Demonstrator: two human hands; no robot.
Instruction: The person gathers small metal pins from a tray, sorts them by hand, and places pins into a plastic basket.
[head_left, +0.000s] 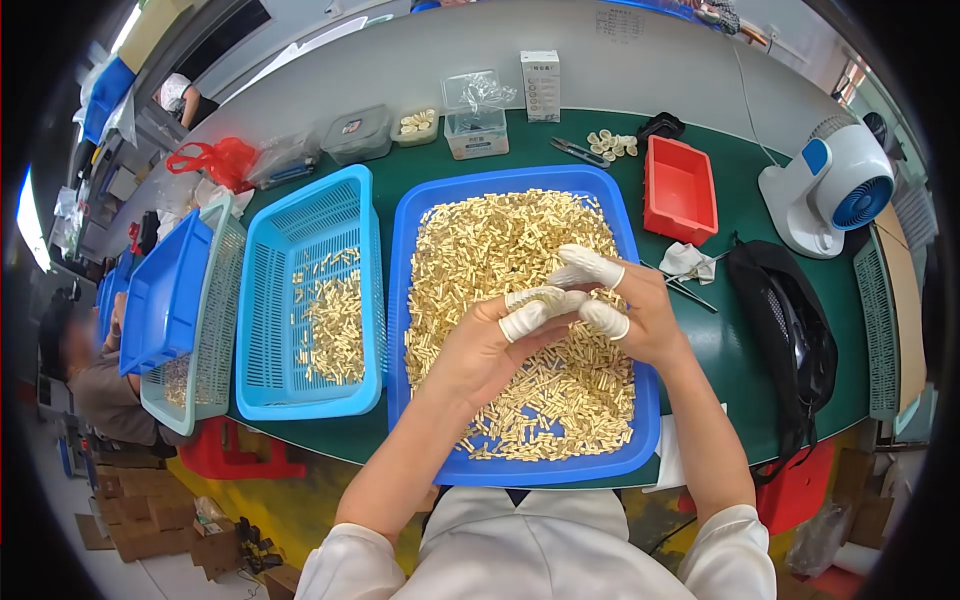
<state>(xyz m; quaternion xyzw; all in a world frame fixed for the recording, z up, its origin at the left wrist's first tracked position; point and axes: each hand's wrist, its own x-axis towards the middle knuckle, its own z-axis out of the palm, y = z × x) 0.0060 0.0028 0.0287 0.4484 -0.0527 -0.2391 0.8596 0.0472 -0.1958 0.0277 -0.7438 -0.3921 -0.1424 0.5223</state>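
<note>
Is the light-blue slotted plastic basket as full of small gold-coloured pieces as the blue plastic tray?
No: the pieces cover most of the tray but only part of the basket.

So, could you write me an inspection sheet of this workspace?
Surface: green tabletop.
Job's things: blue tray heaped with brass-coloured pieces; light-blue basket to its left holds fewer.
Clutter: red bin, white box, black bag.
Grip: left grip and right grip are hands in white finger covers, fingertips close together over the tray; whether they hold pieces is unclear.
Cables: thin cord down the wall near a white fan.
Surroundings: another person at left, red stool, cardboard boxes on the floor.
</note>
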